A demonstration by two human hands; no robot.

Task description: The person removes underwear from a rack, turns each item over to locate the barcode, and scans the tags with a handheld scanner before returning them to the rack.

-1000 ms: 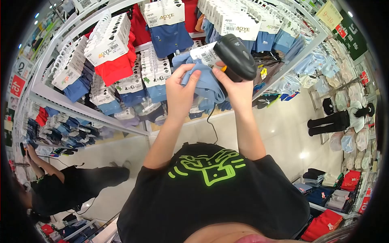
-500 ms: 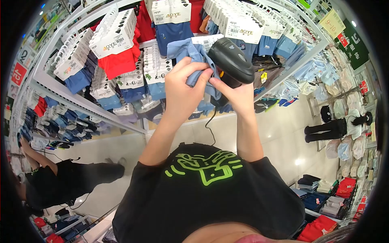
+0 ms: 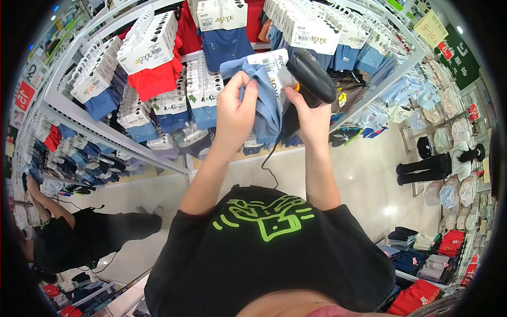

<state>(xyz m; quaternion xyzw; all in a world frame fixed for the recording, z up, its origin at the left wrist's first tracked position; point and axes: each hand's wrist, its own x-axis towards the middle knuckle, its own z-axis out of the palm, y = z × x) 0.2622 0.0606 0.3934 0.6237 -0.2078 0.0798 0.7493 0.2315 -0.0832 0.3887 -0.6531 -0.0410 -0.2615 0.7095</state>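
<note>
Two bare hands, both occupied, raised in front of a garment rack (image 3: 119,138). Left hand (image 3: 237,108): fingers curled, thumb against fingers, pinching a light-blue folded garment (image 3: 270,116). Garment sits between the hands, in front of the rack, hanging down loosely; white printed card (image 3: 274,62) with barcode at its top end. Right hand (image 3: 312,119): closed round the handle of a black barcode scanner (image 3: 314,76), thumb by an orange-yellow trigger (image 3: 297,87); far fingers hidden. Scanner head tilted, just beside the card; contact, can't tell. Black cord (image 3: 268,165) runs down from the scanner area toward the black T-shirt (image 3: 317,259) with green print.

Rack behind: rows of carded garments on white hangers, AOYE cards (image 3: 149,48) at left above red garments (image 3: 157,83), navy garment (image 3: 227,48) at top middle. Yellow 9-10 sign (image 3: 432,29) upper right. Folded clothes (image 3: 451,243) lower right. Person in black (image 3: 87,238) at left; another person (image 3: 430,170) far right, well apart.
</note>
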